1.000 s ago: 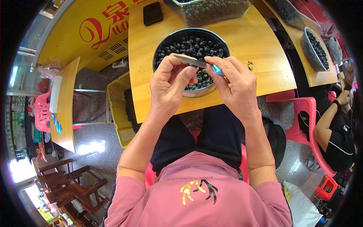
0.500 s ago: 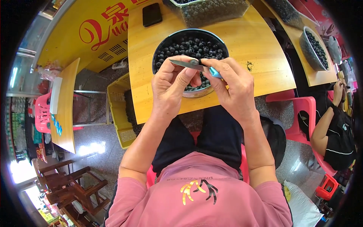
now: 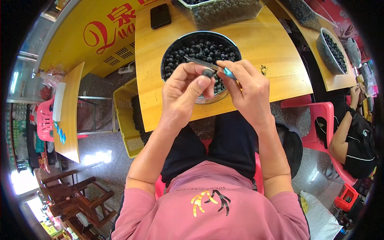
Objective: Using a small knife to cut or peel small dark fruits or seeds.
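Note:
My left hand (image 3: pixel 182 90) pinches a small dark round berry-like piece (image 3: pixel 208 73) between thumb and fingers; its exact kind I cannot tell. In my right hand (image 3: pixel 251 89) is a small knife (image 3: pixel 205 63) with a light blue handle and a narrow blade. The blade points left, just above the round piece. Both hands are over the near part of a round bowl (image 3: pixel 236 45) on the table, filled with similar dark round pieces (image 3: pixel 200 51). My hands cover the bowl's near side in part.
On the wooden table (image 3: pixel 276 56) lie a black phone (image 3: pixel 160 16) and a clear tub (image 3: pixel 224 16) of dark pieces. A yellow crate (image 3: pixel 129 120) is below its left edge. Right are a second table with a filled bowl (image 3: pixel 333 53) and a person (image 3: pixel 352 136) by a pink chair (image 3: pixel 320 124).
The knife blade has lifted off the round piece and shifted slightly up and right. The piece now shows more fully in my left fingers.

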{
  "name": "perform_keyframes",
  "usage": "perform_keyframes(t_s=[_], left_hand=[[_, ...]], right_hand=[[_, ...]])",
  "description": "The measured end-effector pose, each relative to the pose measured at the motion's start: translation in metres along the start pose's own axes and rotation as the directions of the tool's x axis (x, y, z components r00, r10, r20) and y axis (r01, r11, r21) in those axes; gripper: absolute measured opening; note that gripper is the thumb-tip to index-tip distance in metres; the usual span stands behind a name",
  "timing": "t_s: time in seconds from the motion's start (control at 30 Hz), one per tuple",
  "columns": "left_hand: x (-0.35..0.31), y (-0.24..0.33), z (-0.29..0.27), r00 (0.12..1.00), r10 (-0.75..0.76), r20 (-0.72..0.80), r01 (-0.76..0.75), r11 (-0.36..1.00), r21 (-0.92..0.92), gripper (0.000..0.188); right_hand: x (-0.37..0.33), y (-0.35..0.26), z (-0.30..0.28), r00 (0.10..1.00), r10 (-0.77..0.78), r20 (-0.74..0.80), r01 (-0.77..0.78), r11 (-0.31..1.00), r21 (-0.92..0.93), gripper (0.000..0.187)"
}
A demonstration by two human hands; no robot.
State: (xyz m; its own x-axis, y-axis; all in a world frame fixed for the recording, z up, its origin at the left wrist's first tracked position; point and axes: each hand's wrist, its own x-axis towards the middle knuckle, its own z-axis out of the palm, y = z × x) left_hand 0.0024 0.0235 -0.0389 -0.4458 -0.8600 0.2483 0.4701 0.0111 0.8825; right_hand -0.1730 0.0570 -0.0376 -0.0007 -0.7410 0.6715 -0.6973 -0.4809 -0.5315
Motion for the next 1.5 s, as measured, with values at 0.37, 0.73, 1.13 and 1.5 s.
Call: perform_keyframes(t_s=[0.37,0.73,1.13,1.5], left_hand=[[-0.008,-0.007,0.009,0.975,0.223,-0.008,-0.195,0.870,0.454,0.020],[-0.029,0.003,-0.014,0.966,0.220,0.134,-0.258,0.801,0.540,0.020],[-0.023,0.010,-0.010,0.992,0.123,0.002,-0.118,0.948,0.296,0.017],[-0.022,0.013,-0.003,0.996,0.087,0.034,-0.092,0.973,0.212,0.015]], right_hand=[[-0.002,-0.023,-0.006,0.798,0.481,0.362,-0.563,0.383,0.732,0.016],[-0.007,-0.036,0.005,0.764,0.463,0.449,-0.619,0.329,0.713,0.019],[-0.001,-0.022,-0.002,0.987,0.001,0.164,-0.024,0.990,0.142,0.016],[-0.003,-0.005,0.001,0.995,0.024,0.094,-0.024,1.000,-0.002,0.014]])
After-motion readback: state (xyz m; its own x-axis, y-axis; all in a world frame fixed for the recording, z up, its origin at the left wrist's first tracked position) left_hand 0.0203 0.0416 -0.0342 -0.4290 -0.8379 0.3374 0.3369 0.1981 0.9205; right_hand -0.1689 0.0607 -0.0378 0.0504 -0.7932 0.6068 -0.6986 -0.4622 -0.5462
